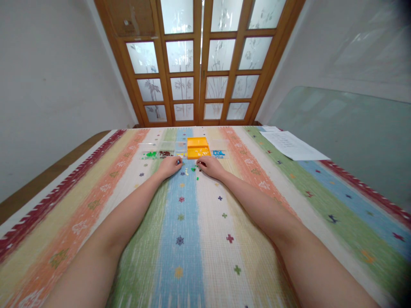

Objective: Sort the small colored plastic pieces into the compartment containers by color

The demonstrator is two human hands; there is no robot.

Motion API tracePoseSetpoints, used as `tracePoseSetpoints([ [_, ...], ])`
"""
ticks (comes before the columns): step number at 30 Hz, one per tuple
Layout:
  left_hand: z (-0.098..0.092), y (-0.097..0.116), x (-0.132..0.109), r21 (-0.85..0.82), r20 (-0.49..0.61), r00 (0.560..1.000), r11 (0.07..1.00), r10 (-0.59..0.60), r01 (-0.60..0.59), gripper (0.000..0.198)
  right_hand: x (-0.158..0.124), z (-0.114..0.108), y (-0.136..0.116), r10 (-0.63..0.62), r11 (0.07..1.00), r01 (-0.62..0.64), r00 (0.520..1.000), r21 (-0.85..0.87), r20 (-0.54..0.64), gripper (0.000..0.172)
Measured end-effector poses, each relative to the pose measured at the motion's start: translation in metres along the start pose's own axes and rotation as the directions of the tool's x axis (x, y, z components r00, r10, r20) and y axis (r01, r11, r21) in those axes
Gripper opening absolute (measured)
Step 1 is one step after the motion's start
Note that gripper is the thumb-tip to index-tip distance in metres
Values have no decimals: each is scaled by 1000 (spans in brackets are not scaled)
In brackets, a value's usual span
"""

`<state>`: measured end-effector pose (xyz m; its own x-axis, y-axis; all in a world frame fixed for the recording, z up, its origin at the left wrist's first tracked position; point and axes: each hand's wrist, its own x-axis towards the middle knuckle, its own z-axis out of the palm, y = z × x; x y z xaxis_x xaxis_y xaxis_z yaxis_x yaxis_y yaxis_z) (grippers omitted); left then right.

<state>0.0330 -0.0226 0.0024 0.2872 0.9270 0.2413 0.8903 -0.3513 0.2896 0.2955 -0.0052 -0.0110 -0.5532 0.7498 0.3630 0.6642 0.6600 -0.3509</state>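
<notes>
My left hand (171,167) rests on the striped tablecloth with its fingers curled together; a small dark spot shows at the fingertips, too small to name. My right hand (209,166) is closed too, thumb and fingers pinched, and what they hold, if anything, is hidden. Between the hands lie several tiny green pieces (193,169) and pale yellow pieces (186,171) on the cloth. Just beyond my right hand stands an opened orange-yellow box (197,142) with small white pieces (203,152) inside.
Clear plastic boxes flank the orange-yellow one, holding green bits (151,154), brown bits (166,153) and blue bits (218,153). Paper sheets (290,144) lie at the far right of the tablecloth (180,214). Wood-framed glass doors (201,64) stand behind the table.
</notes>
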Motion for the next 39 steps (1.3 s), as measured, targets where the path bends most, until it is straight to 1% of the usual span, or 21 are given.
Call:
tracePoseSetpoints([
  [2, 0, -1, 0, -11, -6, 1000, 1000, 10, -10, 16, 0, 0, 0, -2, 1000, 2, 1000, -1, -5, 18],
  [5, 1, -4, 1, -42, -44, 999, 999, -13, 11, 17, 0, 1, 1, -4, 1000, 4, 1000, 2, -6, 17],
  [9, 3, -12, 4, -144, -143, 989, 989, -47, 27, 16, 0, 3, 3, -6, 1000, 6, 1000, 6, -7, 17],
  [12, 3, -22, 7, -242, -225, 967, 968, -118, 62, 16, 0, 3, 4, -7, 1000, 7, 1000, 5, -10, 17],
  [14, 3, -31, 10, -310, -281, 938, 944, -203, 112, 16, 0, 3, 4, -7, 1000, 7, 1000, 10, -8, 17],
  [17, 4, -46, 14, -434, -331, 873, 879, -359, 197, 18, 0, 2, 4, -5, 1000, 5, 1000, 16, -5, 17],
  [20, 5, -60, 16, -550, -344, 807, 799, -480, 241, 19, 0, 2, 3, -9, 1000, 10, 1000, 16, -10, 17],
  [23, 5, -71, 16, -634, -323, 754, 722, -572, 277, 19, 0, 3, 4, -12, 1000, 12, 1000, 18, -13, 17],
  [25, 4, -74, 15, -665, -294, 730, 680, -617, 307, 23, 0, 3, 4, -8, 1000, 9, 1000, 17, -10, 18],
  [27, 3, -74, 15, -651, -287, 728, 684, -622, 328, 26, 0, 4, 4, -6, 1000, 6, 1000, 12, -3, 18],
  [28, 3, -72, 14, -624, -298, 738, 708, -606, 329, 27, 0, 4, 4, -7, 1000, 7, 1000, 10, -1, 18],
  [30, 1, -64, 13, -541, -334, 777, 784, -534, 306, 27, 0, 4, 4, -6, 1000, 6, 1000, 6, -4, 19],
  [31, 1, -58, 13, -487, -348, 805, 827, -480, 282, 27, 0, 4, 4, -1, 1000, 1, 1000, 2, -9, 19],
  [33, 0, -40, 11, -369, -343, 877, 907, -337, 204, 26, 0, 3, 3, 18, 1000, -18, 999, -9, -35, 19],
  [35, -1, -18, 7, -233, -277, 950, 969, -141, 76, 25, 0, 2, 3, 50, 998, -52, 996, -20, -78, 18],
  [36, -1, -6, 5, -174, -233, 972, 985, -29, -12, 25, 0, 2, 3, 69, 997, -72, 992, -22, -104, 18],
  [37, 0, 6, 3, -125, -172, 982, 987, 82, -104, 25, 1, 3, 4, 88, 996, -91, 987, -19, -132, 19],
  [38, 0, 17, 2, -90, -104, 977, 977, 186, -196, 26, 1, 3, 5, 107, 994, -111, 981, -12, -159, 19],
  [39, 1, 27, 0, -65, -53, 961, 959, 272, -275, 26, 2, 4, 7, 128, 991, -131, 974, -1, -184, 19],
])
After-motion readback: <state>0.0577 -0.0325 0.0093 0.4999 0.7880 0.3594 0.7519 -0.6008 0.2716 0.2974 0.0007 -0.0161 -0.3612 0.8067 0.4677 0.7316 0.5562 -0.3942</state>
